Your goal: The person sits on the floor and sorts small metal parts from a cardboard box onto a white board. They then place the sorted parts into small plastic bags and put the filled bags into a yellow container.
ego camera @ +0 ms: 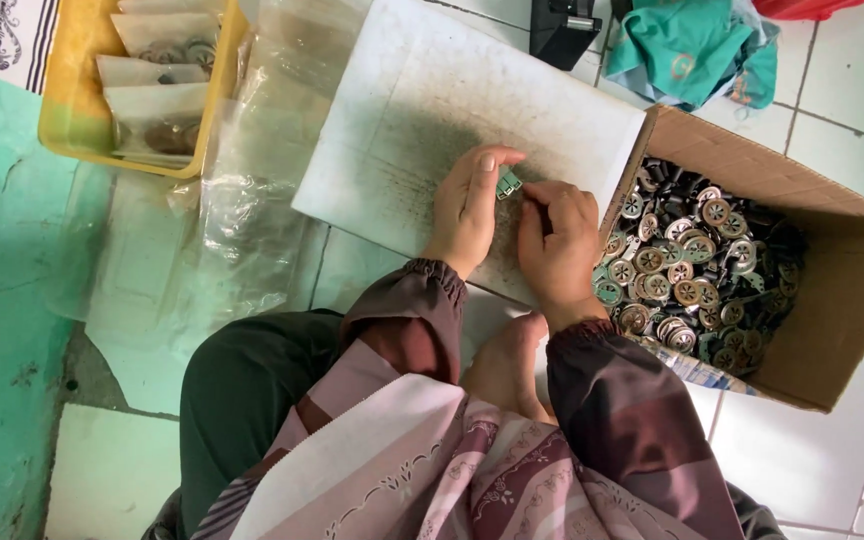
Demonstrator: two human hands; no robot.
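Note:
My left hand (pixel 467 205) and my right hand (pixel 558 243) meet over a white board (pixel 422 90) that lies on the floor in front of me. Between their fingertips they pinch a small metal part (pixel 508 184) with a greenish tint. The left thumb and forefinger grip its left side, while the right fingers touch its right edge. Just right of my hands stands an open cardboard box (pixel 832 300) holding several round metal parts (pixel 687 270) of similar kind.
A yellow tray (pixel 67 110) with clear bags of small parts sits at the upper left. Crumpled clear plastic sheeting (pixel 242 200) lies beside the board. Teal cloth (pixel 687 45) and a black object (pixel 562 28) lie at the top. White floor tiles (pixel 112 470) surround me.

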